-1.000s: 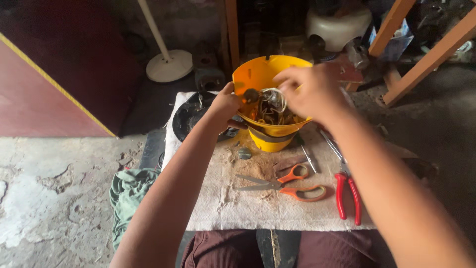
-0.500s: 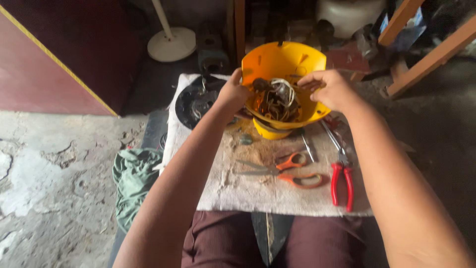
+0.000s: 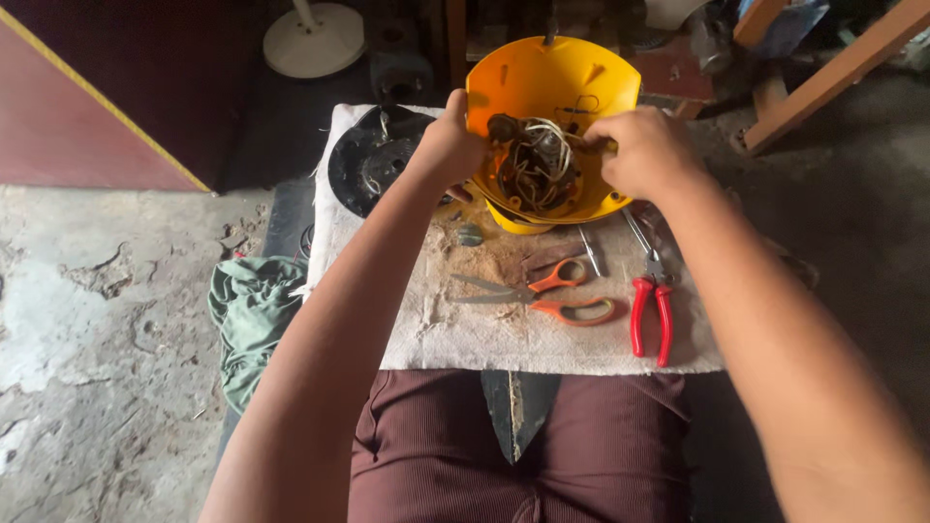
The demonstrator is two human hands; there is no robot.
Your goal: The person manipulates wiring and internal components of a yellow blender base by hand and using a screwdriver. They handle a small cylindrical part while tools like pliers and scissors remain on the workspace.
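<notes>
Yellow housing [image 3: 552, 82]: a bowl-shaped plastic shell, tilted with its open face toward me, raised over the far part of the cloth-covered work surface [image 3: 455, 334].
Contents: a dark motor core with a tangle of pale and copper-coloured wires [image 3: 533, 165] sits inside the shell.
Left hand [image 3: 448, 147]: I see it clasped over the shell's left rim, fingers curled around the edge.
Right hand [image 3: 647, 150]: closed on the right rim, fingertips turned inward toward the wires; whether they pinch a wire I cannot tell.
Handling, my judgement: the shell looks stiff and smooth, so somewhat slippery; the core inside probably makes it heavier at the centre than it appears. The wires look thin and easily bent. The rim at both sides is the sound place to hold, not the wiring.
Beneath the shell: a second yellow piece [image 3: 513, 221] rests on the cloth.
Near side of cloth: orange-handled scissors [image 3: 542, 291] lie flat; red-handled pliers [image 3: 651, 300] lie just to their right, a small metal tool [image 3: 589, 250] between.
Left of shell: a dark round plate [image 3: 373, 160] lies on the cloth.
Floor: a green rag [image 3: 250, 310] lies on cracked concrete; a white round base [image 3: 315, 39] stands farther off.
</notes>
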